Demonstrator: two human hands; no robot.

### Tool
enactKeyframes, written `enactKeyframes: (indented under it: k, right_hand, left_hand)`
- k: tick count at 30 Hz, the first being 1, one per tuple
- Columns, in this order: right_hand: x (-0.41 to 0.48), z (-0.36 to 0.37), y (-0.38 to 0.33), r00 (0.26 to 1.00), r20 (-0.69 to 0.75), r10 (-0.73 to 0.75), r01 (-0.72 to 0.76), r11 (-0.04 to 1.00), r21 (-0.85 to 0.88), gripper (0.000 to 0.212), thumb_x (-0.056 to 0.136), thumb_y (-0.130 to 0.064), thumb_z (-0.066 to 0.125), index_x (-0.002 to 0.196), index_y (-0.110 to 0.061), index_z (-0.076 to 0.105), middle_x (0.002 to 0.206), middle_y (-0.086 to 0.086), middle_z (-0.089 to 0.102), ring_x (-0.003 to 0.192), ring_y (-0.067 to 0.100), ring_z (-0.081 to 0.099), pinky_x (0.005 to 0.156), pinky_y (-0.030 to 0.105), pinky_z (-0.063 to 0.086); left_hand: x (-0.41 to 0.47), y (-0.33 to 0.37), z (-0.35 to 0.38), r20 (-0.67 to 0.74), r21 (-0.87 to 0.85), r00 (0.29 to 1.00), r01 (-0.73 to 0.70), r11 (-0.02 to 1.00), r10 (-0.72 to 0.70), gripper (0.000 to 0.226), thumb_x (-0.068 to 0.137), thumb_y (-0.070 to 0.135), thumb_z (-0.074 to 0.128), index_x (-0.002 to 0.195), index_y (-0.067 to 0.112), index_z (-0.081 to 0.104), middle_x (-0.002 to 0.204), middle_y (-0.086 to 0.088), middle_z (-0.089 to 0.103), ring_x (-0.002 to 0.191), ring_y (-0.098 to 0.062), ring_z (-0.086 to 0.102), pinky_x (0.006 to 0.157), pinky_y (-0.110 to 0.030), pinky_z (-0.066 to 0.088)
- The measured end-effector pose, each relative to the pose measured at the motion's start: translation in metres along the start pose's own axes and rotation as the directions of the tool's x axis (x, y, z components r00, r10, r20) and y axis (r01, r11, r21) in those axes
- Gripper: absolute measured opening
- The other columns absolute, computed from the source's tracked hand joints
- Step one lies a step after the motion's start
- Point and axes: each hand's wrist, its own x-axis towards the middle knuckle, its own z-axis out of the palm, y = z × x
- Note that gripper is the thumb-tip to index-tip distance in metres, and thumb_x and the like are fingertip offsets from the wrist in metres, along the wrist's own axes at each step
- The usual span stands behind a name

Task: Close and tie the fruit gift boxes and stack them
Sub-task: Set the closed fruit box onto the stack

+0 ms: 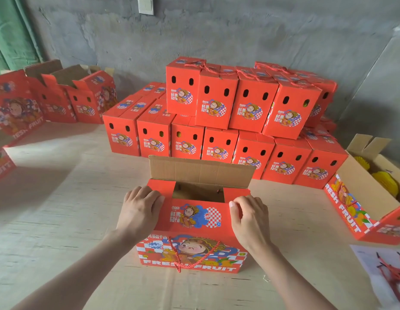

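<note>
Pale plywood table top (pixel 60 198): carries everything noted, and all positions are given from the open red printed cardboard gift box (pixel 190 253) standing on it directly before the person. Beyond that box: a two-tier stack of closed red gift boxes (pixel 217 130), well apart from it, against the grey wall. Beyond and to its left: a row of open-topped red boxes (pixel 78 97). To its right: one open red box holding yellow items (pixel 362 198), contents not identified. The task's box lies with its long axis across the person, left to right. Its red printed near flap (pixel 194 217) is folded down over the top; its plain brown far flap (pixel 201 173) stands upright on the side away from the hands, and a gap between the two shows the interior. The left hand (pixel 138 211) rests flat on the left end of the near flap, fingers relaxed. The right hand (pixel 250 218) sits on the right end with fingers curled; whether they pinch the edge cannot be determined. The hands are apart, one at each end, neither nearer the far flap. Judgement: closing is partly done; the far flap must come down toward the person. A red twisted rope handle (pixel 176 253) hangs loose down the box's front, untied. Loose red cords (pixel 391 271) lie on a white sheet to its near right.
</note>
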Motion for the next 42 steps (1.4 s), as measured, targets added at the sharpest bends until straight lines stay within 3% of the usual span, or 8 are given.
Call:
enactKeyframes:
  k: [10, 14, 20, 27, 33, 36, 39, 42]
  right_hand:
    - [-0.002, 0.0, -0.004, 0.995, 0.076, 0.061, -0.052, 0.993, -0.108, 0.024, 0.089, -0.021, 0.052, 0.079, -0.009, 0.069, 0.08, 0.005, 0.067, 0.076, 0.024, 0.061, 0.069, 0.037, 0.049]
    - [-0.001, 0.003, -0.002, 0.98, 0.16, 0.119, -0.103, 0.989, -0.103, 0.018, 0.094, -0.018, 0.054, 0.09, -0.01, 0.069, 0.091, 0.005, 0.069, 0.088, 0.024, 0.059, 0.078, 0.033, 0.042]
    - [0.002, 0.001, -0.002, 0.983, 0.158, 0.09, -0.074, 0.992, -0.103, 0.01, 0.091, -0.014, 0.058, 0.084, -0.012, 0.066, 0.081, 0.003, 0.067, 0.081, 0.024, 0.058, 0.075, 0.033, 0.039]
    - [-0.009, -0.002, -0.002, 1.0, 0.012, -0.028, 0.029, 0.99, -0.137, 0.032, 0.088, -0.027, 0.044, 0.074, -0.013, 0.068, 0.075, -0.001, 0.069, 0.078, 0.025, 0.061, 0.075, 0.034, 0.042]
    - [-0.014, 0.003, 0.002, 0.997, 0.038, -0.065, 0.07, 0.989, -0.127, 0.02, 0.081, -0.022, 0.06, 0.078, -0.006, 0.071, 0.077, 0.004, 0.066, 0.071, 0.023, 0.063, 0.063, 0.033, 0.054]
    - [-0.012, 0.002, 0.001, 0.997, 0.058, -0.048, 0.055, 0.99, -0.131, 0.02, 0.081, -0.023, 0.059, 0.072, -0.008, 0.069, 0.073, 0.003, 0.065, 0.067, 0.022, 0.062, 0.059, 0.033, 0.053]
    - [-0.013, -0.001, -0.001, 0.997, 0.056, -0.058, 0.065, 0.989, -0.129, 0.016, 0.078, -0.022, 0.06, 0.074, -0.009, 0.069, 0.074, 0.003, 0.066, 0.069, 0.023, 0.062, 0.061, 0.033, 0.052]
    - [-0.014, -0.005, -0.006, 0.997, 0.078, -0.024, 0.033, 0.992, -0.121, 0.026, 0.084, -0.029, 0.053, 0.084, -0.01, 0.07, 0.083, 0.004, 0.069, 0.078, 0.024, 0.064, 0.069, 0.033, 0.052]
  left_hand:
    - [0.002, 0.005, -0.005, 0.071, -0.026, 0.997, -0.015, 1.0, 0.017, 0.046, 0.091, 0.033, 0.037, 0.079, 0.003, 0.07, 0.08, -0.012, 0.058, 0.069, -0.029, 0.054, 0.065, -0.039, 0.046]
    - [0.004, 0.016, -0.005, 0.132, 0.08, 0.99, 0.034, 0.996, -0.044, 0.015, 0.087, 0.015, 0.063, 0.084, 0.006, 0.074, 0.081, -0.013, 0.063, 0.077, -0.037, 0.057, 0.068, -0.049, 0.052]
    - [-0.009, 0.032, -0.003, 0.196, 0.151, 0.98, -0.054, 0.987, 0.023, 0.043, 0.089, 0.038, 0.037, 0.099, 0.012, 0.07, 0.082, -0.006, 0.058, 0.075, -0.03, 0.056, 0.068, -0.042, 0.051]
    - [-0.006, 0.028, 0.0, 0.166, 0.162, 0.979, -0.147, 0.976, 0.12, 0.042, 0.09, 0.035, 0.038, 0.097, 0.017, 0.076, 0.075, -0.004, 0.058, 0.066, -0.026, 0.056, 0.048, -0.032, 0.048]
    - [-0.007, 0.03, 0.0, 0.185, 0.147, 0.976, -0.146, 0.978, 0.118, 0.039, 0.089, 0.032, 0.042, 0.094, 0.015, 0.077, 0.075, -0.003, 0.06, 0.066, -0.026, 0.057, 0.042, -0.029, 0.046]
    - [0.002, 0.027, -0.001, 0.241, 0.124, 0.97, -0.062, 0.99, 0.031, 0.027, 0.091, 0.028, 0.056, 0.111, 0.017, 0.071, 0.093, -0.005, 0.061, 0.087, -0.027, 0.057, 0.055, -0.03, 0.049]
    - [0.02, 0.028, -0.004, 0.195, 0.126, 0.977, -0.116, 0.985, 0.09, 0.066, 0.076, 0.026, 0.075, 0.135, 0.013, 0.048, 0.122, -0.012, 0.052, 0.113, -0.03, 0.046, 0.08, -0.041, 0.052]
    - [0.05, 0.034, -0.003, 0.2, 0.286, 0.959, -0.252, 0.924, 0.2, 0.109, 0.073, 0.036, 0.074, 0.153, 0.014, 0.004, 0.159, -0.011, 0.005, 0.143, -0.029, -0.005, 0.114, -0.056, -0.003]
